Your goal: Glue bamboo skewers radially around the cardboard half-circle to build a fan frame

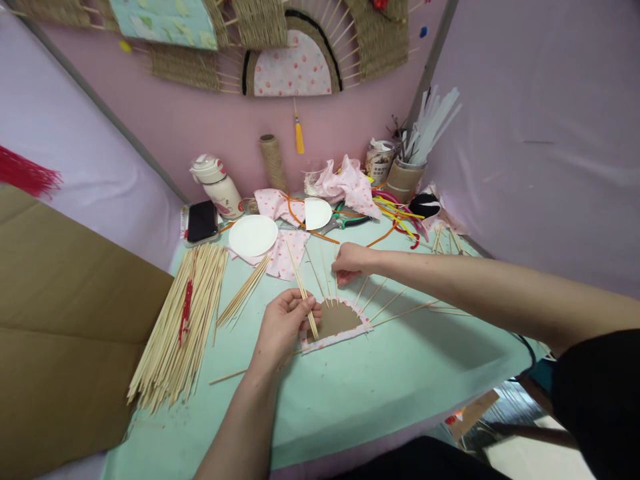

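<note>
A half-round cardboard piece (337, 321) edged with pink dotted cloth lies on the green tablecloth, thin bamboo sticks (384, 305) fanning out from its curved edge. At its left side, my left hand (290, 317) is closed round a few bamboo sticks, held slanting between thumb and fingers. Over the far side of the fan, my right hand (350, 263) is closed with its fingertips at one of the fan's sticks; the grip itself is partly hidden. A small bunch of sticks (245, 290) lies to the left, beside a large pile of bamboo sticks (180, 327).
A cardboard sheet (70, 320) stands at the left. Along the back are a phone (202, 221), a bottle (217, 187), a twine roll (273, 163), a white disc (253, 235), pliers (350, 221), pink cloth (345, 183) and a jar of white strips (407, 177).
</note>
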The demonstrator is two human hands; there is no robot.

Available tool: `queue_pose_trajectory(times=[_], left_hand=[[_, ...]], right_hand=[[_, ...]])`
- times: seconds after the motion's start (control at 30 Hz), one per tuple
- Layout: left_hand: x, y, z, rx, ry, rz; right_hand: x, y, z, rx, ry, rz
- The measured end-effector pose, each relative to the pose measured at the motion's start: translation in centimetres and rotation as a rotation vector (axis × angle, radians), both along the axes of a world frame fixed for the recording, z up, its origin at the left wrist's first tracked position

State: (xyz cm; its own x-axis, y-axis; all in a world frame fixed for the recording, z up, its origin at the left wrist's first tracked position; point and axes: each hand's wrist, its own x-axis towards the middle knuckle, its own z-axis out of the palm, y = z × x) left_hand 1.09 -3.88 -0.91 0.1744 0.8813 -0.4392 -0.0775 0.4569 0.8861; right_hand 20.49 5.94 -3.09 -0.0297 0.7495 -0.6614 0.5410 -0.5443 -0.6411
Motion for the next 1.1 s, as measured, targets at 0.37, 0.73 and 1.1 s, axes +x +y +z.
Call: queue_pose_trajectory(times=[0.37, 0.73, 1.1], left_hand=[[0.0, 0.0, 0.1, -0.005, 0.013, 0.003], [0.8, -0.7, -0.1, -0.110, -0.090, -0.106], [1.0, -0.7, -0.6, -0.090, -0.069, -0.077]], right_hand=[[0.2, -0.3, 0.7, -0.005, 0.034, 0.011], [0.4, -5.8, 6.0, 0.075, 0.390, 0.255], [-0.8, -6.6, 5.0, 0.258, 0.395, 0.005]])
